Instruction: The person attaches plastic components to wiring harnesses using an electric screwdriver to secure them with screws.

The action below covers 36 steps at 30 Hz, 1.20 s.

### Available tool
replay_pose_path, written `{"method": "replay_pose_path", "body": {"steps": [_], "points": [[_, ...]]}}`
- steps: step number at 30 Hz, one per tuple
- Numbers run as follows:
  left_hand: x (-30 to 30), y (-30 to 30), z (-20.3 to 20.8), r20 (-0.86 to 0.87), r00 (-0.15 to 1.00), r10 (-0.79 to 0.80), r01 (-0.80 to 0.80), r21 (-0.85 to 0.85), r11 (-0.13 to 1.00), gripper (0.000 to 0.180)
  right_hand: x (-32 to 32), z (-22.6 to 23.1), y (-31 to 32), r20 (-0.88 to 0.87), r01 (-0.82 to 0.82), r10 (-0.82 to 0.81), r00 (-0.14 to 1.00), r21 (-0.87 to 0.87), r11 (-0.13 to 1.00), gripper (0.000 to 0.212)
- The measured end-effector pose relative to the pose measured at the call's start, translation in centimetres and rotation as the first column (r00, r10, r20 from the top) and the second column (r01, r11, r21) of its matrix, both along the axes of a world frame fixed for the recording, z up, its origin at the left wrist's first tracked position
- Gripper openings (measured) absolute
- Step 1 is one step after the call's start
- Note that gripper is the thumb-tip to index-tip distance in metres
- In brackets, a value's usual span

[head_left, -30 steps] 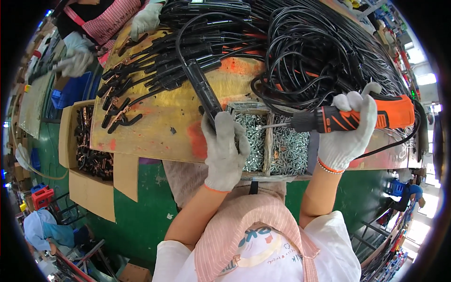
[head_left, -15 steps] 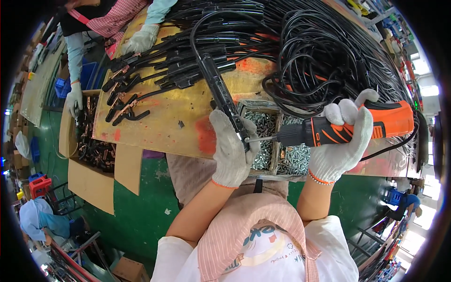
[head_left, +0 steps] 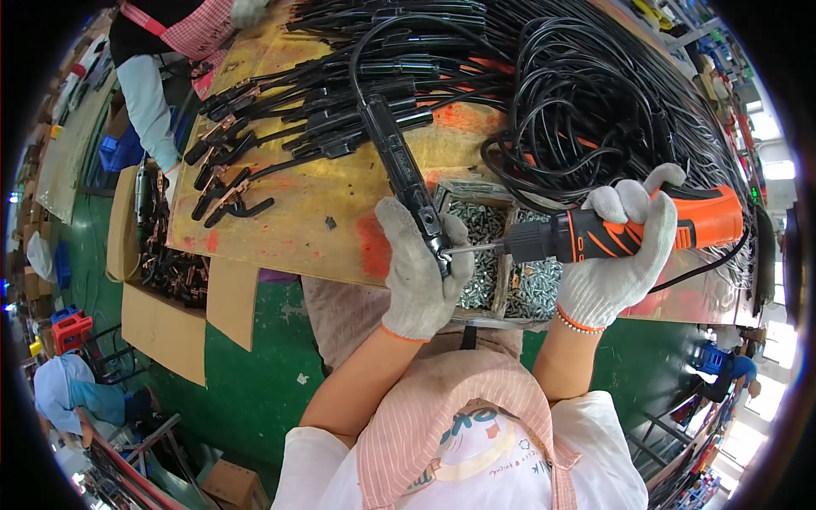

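Both hands (head_left: 422, 276) closed: holder (head_left: 399, 166), screwdriver (head_left: 629, 231).

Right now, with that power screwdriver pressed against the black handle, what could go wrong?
The bit tip meets the black handle right beside the left hand, so a slip could jab the glove. The right hand holds the orange screwdriver above open trays of screws; a jolt might scatter them. The tangled black cables nearby could snag the tool's cord.

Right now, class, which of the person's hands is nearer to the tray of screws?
Left. The left hand grips the black holder directly over the screw tray; the right hand holds the orange screwdriver just off the tray's right side.
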State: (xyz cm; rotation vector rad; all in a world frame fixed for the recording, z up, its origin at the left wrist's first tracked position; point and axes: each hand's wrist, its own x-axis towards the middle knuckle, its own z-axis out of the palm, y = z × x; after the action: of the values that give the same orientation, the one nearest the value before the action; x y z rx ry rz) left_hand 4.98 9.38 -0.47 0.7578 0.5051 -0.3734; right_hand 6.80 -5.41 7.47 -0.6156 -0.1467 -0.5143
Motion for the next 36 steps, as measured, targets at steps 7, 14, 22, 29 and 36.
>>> {"method": "replay_pose_path", "body": {"steps": [7, 14, 22, 29, 36], "points": [[0.0, 0.2, -0.2, 0.030, 0.998, 0.047, -0.042, -0.161, 0.986, 0.065, 0.2, 0.0, 0.2, 0.039, -0.021, 0.020, 0.999, 0.020, 1.000, 0.041], [0.2, 0.1, 0.4, -0.025, 0.996, 0.090, -0.093, -0.193, 0.977, 0.064, -0.2, -0.2, 0.0, 0.068, -0.042, 0.043, 0.997, -0.018, 0.999, 0.042], [0.0, -0.3, 0.1, -0.011, 0.999, -0.040, 0.041, 0.074, 0.996, 0.087, -1.8, 0.8, 1.3, 0.021, 0.001, 0.003, 1.000, -0.175, 0.984, 0.055], [0.0, 0.9, -0.3, 0.006, 0.982, -0.191, 0.191, -0.052, 0.980, 0.054, -2.1, 1.0, 2.0, 0.085, 0.065, -0.029, 0.996, -0.454, 0.889, 0.064], [0.0, -0.5, -0.6, -0.027, 1.000, 0.007, -0.005, 0.060, 0.998, 0.061, -2.3, 1.5, 3.8, 0.077, 0.082, -0.050, 0.996, -0.509, 0.857, 0.066]]}}
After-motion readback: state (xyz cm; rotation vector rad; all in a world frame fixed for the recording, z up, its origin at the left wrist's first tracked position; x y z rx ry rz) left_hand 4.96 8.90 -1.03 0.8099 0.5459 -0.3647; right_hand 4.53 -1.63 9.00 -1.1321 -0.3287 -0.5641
